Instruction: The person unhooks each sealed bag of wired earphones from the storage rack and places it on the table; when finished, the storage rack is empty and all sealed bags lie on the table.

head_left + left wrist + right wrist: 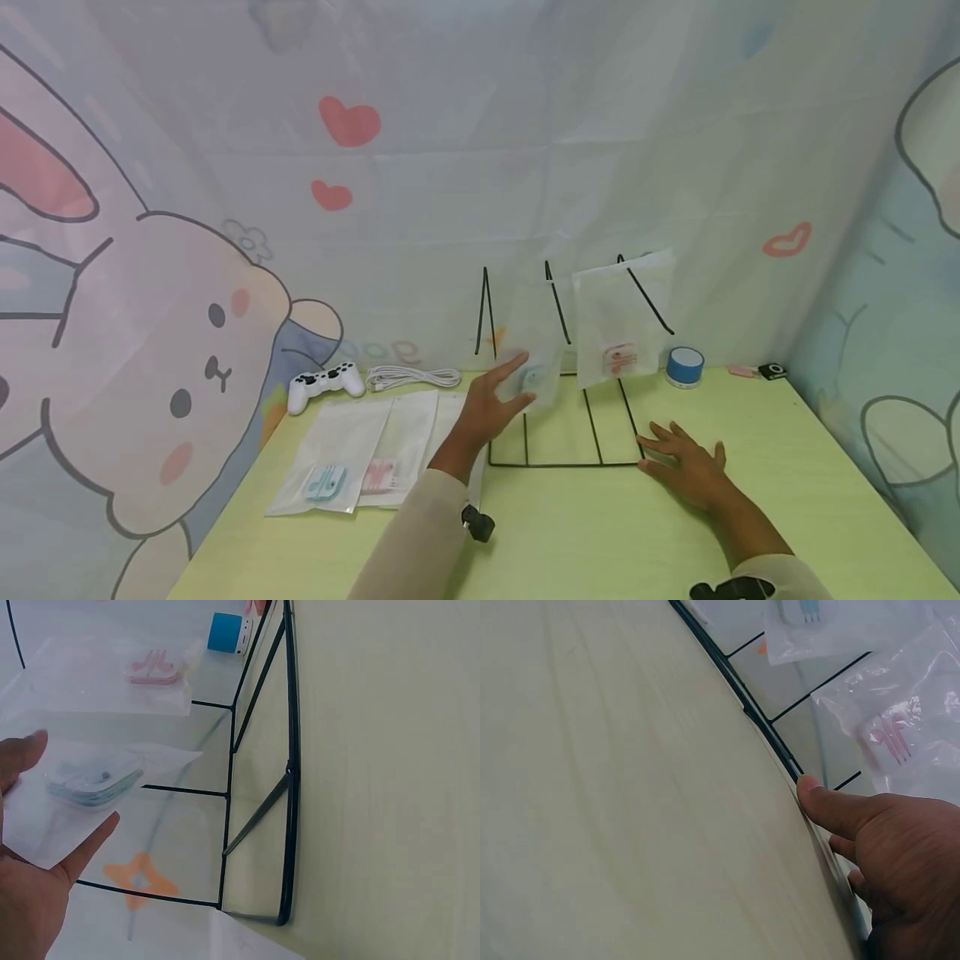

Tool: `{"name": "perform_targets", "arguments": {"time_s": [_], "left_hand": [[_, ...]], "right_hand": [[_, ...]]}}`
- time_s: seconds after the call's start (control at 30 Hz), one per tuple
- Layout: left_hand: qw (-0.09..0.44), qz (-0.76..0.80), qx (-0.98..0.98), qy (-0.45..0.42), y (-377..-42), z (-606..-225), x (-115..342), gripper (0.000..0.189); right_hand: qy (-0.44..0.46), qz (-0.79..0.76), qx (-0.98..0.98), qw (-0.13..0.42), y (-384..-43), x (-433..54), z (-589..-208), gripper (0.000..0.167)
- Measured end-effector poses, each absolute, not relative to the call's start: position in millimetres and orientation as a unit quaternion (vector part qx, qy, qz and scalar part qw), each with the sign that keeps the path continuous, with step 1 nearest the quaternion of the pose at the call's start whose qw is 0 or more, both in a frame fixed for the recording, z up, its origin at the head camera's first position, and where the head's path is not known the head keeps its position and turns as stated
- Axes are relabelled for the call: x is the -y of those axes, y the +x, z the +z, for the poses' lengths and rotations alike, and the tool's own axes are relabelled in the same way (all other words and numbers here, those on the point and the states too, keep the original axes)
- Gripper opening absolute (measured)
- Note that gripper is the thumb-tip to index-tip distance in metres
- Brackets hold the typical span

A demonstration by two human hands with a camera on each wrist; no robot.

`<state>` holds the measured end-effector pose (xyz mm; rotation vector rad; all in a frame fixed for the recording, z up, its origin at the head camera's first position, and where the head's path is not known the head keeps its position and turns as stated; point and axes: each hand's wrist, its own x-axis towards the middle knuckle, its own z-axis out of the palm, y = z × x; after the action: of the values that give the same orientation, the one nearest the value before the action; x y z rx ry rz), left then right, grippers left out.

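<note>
White bag seems light and floppy; pinch its top. Left hand, fingers spread, touches it; right hand, fingers loose, touches the rack.

Black wire rack is three-pronged; right hand touches its front corner. Translucent bag containing blue earphones hangs by the middle prong, left hand against it. Second bag, pink earphones inside, hangs on the right prong
</note>
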<state>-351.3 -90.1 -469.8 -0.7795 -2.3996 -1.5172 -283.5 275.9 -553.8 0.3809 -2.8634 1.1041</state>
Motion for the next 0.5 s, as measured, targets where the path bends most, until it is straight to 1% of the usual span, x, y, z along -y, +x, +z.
{"name": "perform_targets", "arguments": {"time_s": [0.3,0.5], "left_hand": [[0.146,-0.484,0.821,-0.264,-345.1,-469.1,90.0,0.064],[0.148,-0.481,0.824,-0.260,-342.9,-468.4,90.5,0.064]], "right_hand": [[0.121,0.361,0.925,0.017,-283.2,-276.7,-554.0,0.054],[0.121,0.358,0.926,0.017,-283.3,-275.9,-552.5,0.054]]}}
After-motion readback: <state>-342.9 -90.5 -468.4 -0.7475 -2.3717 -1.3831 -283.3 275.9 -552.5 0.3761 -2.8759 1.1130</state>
